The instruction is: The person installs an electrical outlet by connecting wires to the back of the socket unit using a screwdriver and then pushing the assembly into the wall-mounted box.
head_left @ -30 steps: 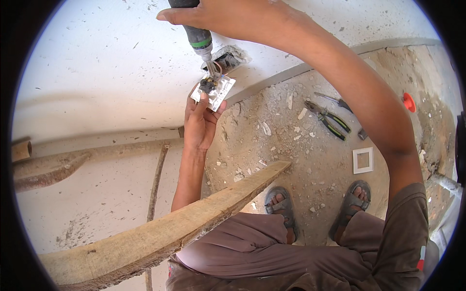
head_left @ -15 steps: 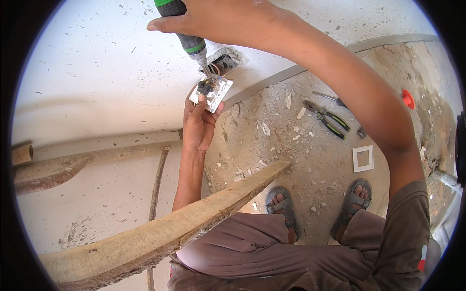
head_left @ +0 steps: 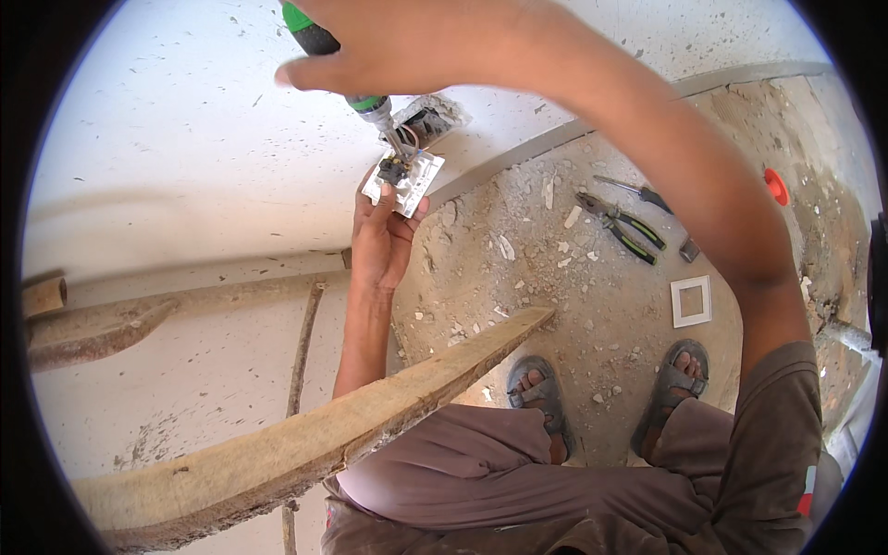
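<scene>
My left hand reaches up to the white wall and holds a small white socket module by its lower edge, wires running from it into the open wall box. My right hand is at the top of the view, gripping a green and black screwdriver. Its tip touches the back of the module.
A rough wooden plank crosses in front of my knees. On the dusty floor lie green-handled pliers, a second screwdriver, a white square frame and a red cap. My sandalled feet rest among rubble.
My right hand has lifted a little and shifted left with the screwdriver, its handle now tilted further left. My left hand and the module have stayed where they were.
</scene>
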A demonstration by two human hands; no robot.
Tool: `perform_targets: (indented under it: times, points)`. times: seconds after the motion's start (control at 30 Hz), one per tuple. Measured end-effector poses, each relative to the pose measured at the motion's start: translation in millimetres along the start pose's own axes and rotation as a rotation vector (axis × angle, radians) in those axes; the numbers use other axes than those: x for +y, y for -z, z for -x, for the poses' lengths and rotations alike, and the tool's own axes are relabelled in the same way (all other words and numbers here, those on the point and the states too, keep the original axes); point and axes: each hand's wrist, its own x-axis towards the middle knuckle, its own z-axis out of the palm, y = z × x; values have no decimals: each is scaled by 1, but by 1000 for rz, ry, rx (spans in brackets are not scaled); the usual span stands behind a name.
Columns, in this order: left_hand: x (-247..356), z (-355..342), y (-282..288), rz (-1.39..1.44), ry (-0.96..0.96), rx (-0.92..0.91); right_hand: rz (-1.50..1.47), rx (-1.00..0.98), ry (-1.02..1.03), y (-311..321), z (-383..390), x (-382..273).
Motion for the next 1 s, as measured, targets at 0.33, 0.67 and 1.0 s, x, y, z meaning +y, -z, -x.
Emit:
perform_targets:
  times: [0.33, 0.67, 1.0]
  points:
    - [1, 2, 2, -30, -3, 0, 378, -477, 59, 47, -20, -28]
    - [-4, -6, 7, -15, -9, -48, 377, -570, 160, 46, -34, -44]
    - [-2, -7, -6, -45, -27, 75, 252, -574, 73, 52, -27, -39]
